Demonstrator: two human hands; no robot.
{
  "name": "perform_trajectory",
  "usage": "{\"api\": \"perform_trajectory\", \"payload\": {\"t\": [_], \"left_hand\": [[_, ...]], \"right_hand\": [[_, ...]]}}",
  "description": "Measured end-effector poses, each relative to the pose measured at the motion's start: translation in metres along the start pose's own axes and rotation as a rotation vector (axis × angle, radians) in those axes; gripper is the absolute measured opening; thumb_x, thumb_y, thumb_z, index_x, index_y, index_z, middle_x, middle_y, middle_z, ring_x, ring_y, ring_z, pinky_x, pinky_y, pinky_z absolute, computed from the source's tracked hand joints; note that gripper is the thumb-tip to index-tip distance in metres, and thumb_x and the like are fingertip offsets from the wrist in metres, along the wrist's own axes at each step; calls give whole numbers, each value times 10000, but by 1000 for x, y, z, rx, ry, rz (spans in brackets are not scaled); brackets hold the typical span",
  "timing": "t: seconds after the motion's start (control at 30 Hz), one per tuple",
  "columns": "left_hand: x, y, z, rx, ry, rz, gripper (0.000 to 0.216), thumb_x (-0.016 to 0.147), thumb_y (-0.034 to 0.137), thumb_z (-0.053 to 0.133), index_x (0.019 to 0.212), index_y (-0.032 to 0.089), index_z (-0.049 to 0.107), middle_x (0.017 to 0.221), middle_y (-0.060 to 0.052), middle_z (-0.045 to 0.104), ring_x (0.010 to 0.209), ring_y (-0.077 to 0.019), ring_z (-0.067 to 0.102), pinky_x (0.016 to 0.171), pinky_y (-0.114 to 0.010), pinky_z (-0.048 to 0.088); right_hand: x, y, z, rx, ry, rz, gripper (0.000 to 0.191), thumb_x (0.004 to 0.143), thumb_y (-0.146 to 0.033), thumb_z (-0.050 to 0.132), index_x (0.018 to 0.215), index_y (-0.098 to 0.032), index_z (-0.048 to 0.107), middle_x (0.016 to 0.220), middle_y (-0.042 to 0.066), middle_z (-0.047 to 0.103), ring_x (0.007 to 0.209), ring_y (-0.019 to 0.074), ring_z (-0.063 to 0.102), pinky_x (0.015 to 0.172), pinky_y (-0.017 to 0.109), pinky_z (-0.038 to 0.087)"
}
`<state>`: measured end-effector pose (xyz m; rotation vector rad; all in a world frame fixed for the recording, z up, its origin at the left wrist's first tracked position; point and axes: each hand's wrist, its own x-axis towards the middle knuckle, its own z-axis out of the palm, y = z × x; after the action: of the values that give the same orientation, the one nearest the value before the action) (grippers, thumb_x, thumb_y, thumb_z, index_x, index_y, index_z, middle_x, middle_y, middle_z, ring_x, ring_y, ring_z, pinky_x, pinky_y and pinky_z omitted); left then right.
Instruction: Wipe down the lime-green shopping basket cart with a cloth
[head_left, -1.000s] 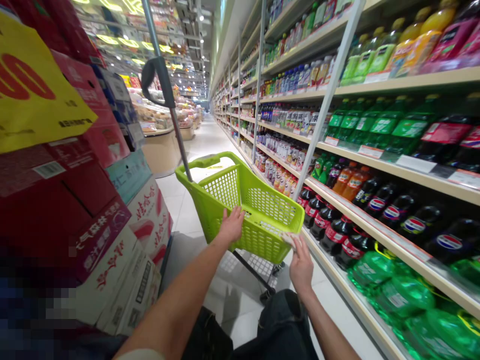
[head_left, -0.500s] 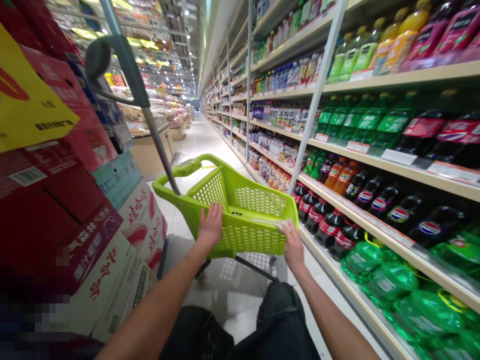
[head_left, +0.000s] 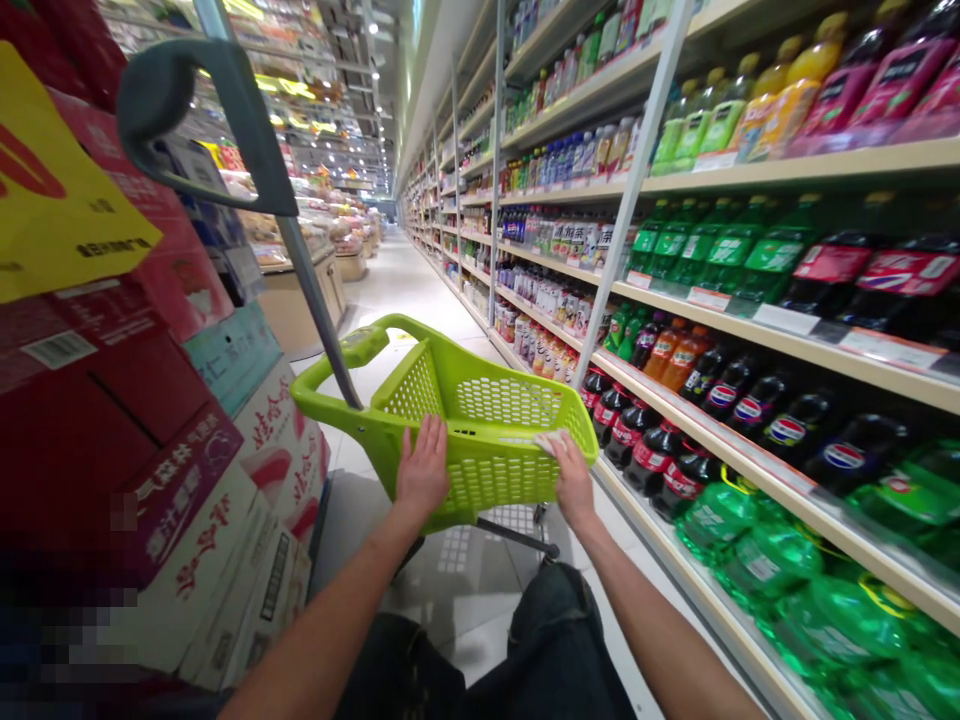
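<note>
A lime-green plastic shopping cart stands in front of my knees, its long side facing me. My left hand lies against the near side with fingers stretched out and together, the tips at the rim. Near the basket's right end, my right hand presses a crumpled whitish cloth on the top rim, its fingers bent over it. Through the perforated walls the basket floor is partly visible. The cart's grey handle rises on a metal pole at the upper left.
Shelves of drink bottles run along the right side, with large green bottles lowest. Stacked drink cartons and a yellow sign line the left. A tiled aisle stretches ahead.
The cart has swung a little, its handle shifting left and nearer. My right hand and the cloth have slid left along the rim. My left hand stays at the side.
</note>
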<state>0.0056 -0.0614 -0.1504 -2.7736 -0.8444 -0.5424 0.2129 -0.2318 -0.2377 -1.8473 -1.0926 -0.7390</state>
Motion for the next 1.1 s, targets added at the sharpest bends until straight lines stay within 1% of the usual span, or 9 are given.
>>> {"api": "perform_trajectory", "payload": {"t": [0.07,0.13,0.3,0.37,0.6,0.7,0.83,0.97,1.1], "left_hand": [[-3,5,3,-9,-9,-12,671,719,140,353,1374,60,233,1460,-120,201,1365,-238,106,1105,-470,87],[-3,12,4,-13,-20,-13,661,725,139,350,1371,54,240,1462,-117,197,1365,-242,94,1107,-461,86],[-1,21,-1,-14,-39,26,645,734,147,352,1365,56,255,1458,-114,215,1365,-235,100,1111,-459,82],[-2,16,-6,-9,-35,25,653,726,149,361,1364,53,256,1461,-112,204,1366,-232,104,1112,-467,71],[-6,-3,-18,-8,-9,-27,645,730,149,371,1359,49,268,1455,-120,226,1366,-246,103,1108,-499,37],[-6,-2,-19,-23,1,-2,627,728,161,388,1342,60,312,1440,-117,269,1356,-249,155,1106,-501,71],[-12,-17,-26,-44,107,57,605,702,147,423,1303,89,384,1400,-106,362,1330,-238,242,1106,-469,122],[-18,-44,-34,-27,322,-100,611,698,109,416,1306,75,365,1385,-139,378,1318,-250,271,1092,-487,130],[-15,-56,-33,-21,333,-115,603,692,109,430,1294,106,397,1385,-120,384,1335,-271,222,1083,-496,140]], "right_hand": [[-6,25,-17,-52,69,56,540,752,2,298,1219,-168,510,1335,108,433,1264,198,359,1043,402,335],[-9,21,-15,-66,97,77,542,757,0,287,1234,-158,491,1353,107,406,1284,198,324,1060,401,311],[5,-68,42,131,-38,-103,561,755,18,295,1259,-164,463,1330,105,432,1293,187,312,1052,428,328],[13,-87,49,197,-81,-146,588,745,30,296,1270,-182,455,1311,102,449,1280,183,330,1043,423,338],[16,-34,28,25,-46,53,524,718,-10,341,1198,-141,505,1189,157,497,1129,255,440,924,484,393],[12,-36,37,33,-44,70,434,733,-35,331,1101,-126,542,1245,163,463,1161,252,409,937,482,373],[23,-54,45,107,-66,75,358,742,-74,354,1004,-169,580,1140,111,548,1102,216,461,937,418,394],[58,-92,52,215,14,151,367,751,-110,366,1046,-165,578,1048,106,576,1021,208,495,924,395,406],[85,-175,81,352,-70,72,375,786,-119,356,1098,-165,559,1120,98,563,1096,195,462,973,397,354]]}}
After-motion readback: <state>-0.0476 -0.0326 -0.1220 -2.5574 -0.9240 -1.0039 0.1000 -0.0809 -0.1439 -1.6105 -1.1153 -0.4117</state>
